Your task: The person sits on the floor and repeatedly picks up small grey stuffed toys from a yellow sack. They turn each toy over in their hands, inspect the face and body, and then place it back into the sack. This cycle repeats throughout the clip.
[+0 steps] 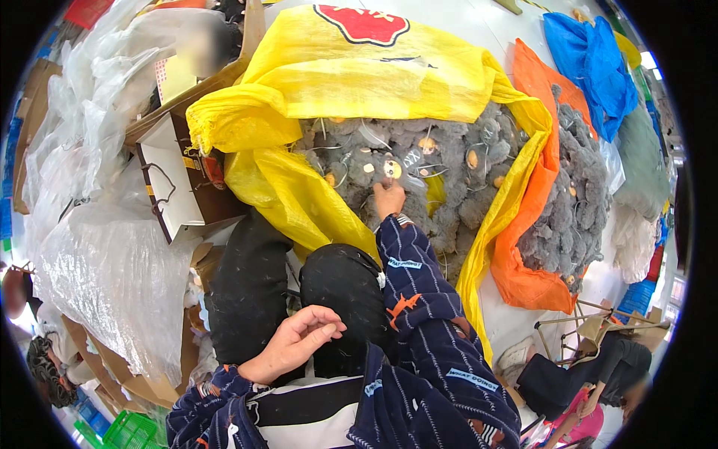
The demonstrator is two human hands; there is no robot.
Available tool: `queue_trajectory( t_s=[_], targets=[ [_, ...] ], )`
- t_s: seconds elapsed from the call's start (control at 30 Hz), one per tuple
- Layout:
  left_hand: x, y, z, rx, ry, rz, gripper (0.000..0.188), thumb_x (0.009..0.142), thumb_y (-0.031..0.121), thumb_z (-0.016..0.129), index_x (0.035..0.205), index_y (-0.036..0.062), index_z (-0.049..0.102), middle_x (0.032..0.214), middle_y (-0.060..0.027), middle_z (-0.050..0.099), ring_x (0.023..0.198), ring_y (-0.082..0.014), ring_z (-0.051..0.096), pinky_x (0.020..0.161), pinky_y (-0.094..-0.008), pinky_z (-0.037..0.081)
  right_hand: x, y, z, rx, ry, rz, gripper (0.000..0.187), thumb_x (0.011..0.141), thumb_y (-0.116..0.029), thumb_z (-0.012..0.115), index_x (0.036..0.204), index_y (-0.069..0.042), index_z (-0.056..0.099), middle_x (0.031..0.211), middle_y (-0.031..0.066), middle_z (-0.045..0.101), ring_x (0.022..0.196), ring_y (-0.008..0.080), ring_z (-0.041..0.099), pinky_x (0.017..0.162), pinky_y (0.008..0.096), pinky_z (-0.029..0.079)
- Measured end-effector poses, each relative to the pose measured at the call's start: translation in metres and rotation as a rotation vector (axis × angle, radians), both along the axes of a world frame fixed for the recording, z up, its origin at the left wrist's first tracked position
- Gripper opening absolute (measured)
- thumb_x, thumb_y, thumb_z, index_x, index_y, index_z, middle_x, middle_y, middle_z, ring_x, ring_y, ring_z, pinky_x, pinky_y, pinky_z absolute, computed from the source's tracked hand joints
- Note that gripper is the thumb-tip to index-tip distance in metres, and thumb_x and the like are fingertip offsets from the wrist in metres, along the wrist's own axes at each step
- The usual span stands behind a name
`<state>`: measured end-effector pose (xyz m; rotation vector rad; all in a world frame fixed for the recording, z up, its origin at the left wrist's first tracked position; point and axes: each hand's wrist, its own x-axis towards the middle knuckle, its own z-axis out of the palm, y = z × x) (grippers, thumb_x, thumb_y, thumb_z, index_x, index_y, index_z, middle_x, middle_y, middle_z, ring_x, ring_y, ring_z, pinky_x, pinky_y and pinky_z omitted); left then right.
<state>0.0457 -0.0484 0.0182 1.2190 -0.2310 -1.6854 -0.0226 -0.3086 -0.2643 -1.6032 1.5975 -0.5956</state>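
A large yellow woven sack (299, 194) lies open in front of my knees. It is full of grey fluffy plush toys (449, 202) with small tan faces and thin white strings or tags. My right hand (389, 197) reaches into it, fingers closed on the grey plush toy (392, 170) whose pale face shows just beyond them. The fingertips are partly hidden. Near my knee, my left hand (295, 343) hovers with loosely bent fingers, thumb apart, and nothing visible in it.
An orange sack (523, 247) of similar grey plush stands at the right, with a blue bag (591, 71) beyond. At left are an open paper bag or box (173, 183) and clear plastic sheeting (112, 277). A folding stool (591, 329) and a seated person are at lower right.
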Motion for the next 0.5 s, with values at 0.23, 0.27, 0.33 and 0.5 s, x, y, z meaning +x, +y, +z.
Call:
queue_trajectory(
  t_s=[0.23,0.27,0.33,0.5],
  targets=[
    [0.001,0.007,-0.002,-0.044,-0.018,0.01,0.017,0.092,0.013,0.044,0.106,0.0053,0.049,0.099,-0.0075,0.057,0.089,-0.0137,0.056,0.077,-0.0251,0.044,-0.021,-0.007,0.071,0.347,-0.463,-0.055,0.017,0.069,-0.012,0.063,0.078,0.002,0.062,0.066,0.0053,0.06,0.053,0.0103,0.052,0.046,0.0249,0.039],
    [0.0,0.007,-0.004,-0.061,0.005,0.03,0.019,0.092,0.013,0.042,0.108,0.0052,0.048,0.101,-0.0084,0.057,0.088,-0.0142,0.056,0.077,-0.0256,0.044,-0.03,-0.003,0.096,0.387,-0.535,-0.06,0.016,0.07,-0.011,0.062,0.08,0.001,0.062,0.068,0.0041,0.06,0.051,0.0082,0.049,0.044,0.0221,0.036],
    [-0.003,0.009,-0.009,-0.065,0.087,0.147,0.022,0.093,0.016,0.041,0.11,0.0051,0.047,0.103,-0.0087,0.056,0.088,-0.015,0.056,0.076,-0.0263,0.045,-0.05,0.009,0.147,0.47,-0.638,0.015,0.017,0.074,-0.008,0.059,0.088,0.001,0.061,0.071,0.0026,0.059,0.049,0.0054,0.045,0.043,0.0208,0.033],
    [-0.002,0.015,-0.006,-0.167,0.202,0.264,0.049,0.094,0.038,0.032,0.131,0.006,0.031,0.123,-0.0087,0.045,0.104,-0.0186,0.048,0.085,-0.0337,0.042,-0.088,0.074,0.283,0.399,-0.579,0.424,0.017,0.075,-0.003,0.058,0.091,0.003,0.061,0.07,-0.002,0.057,0.052,0.0026,0.044,0.048,0.0188,0.034]
  ],
)
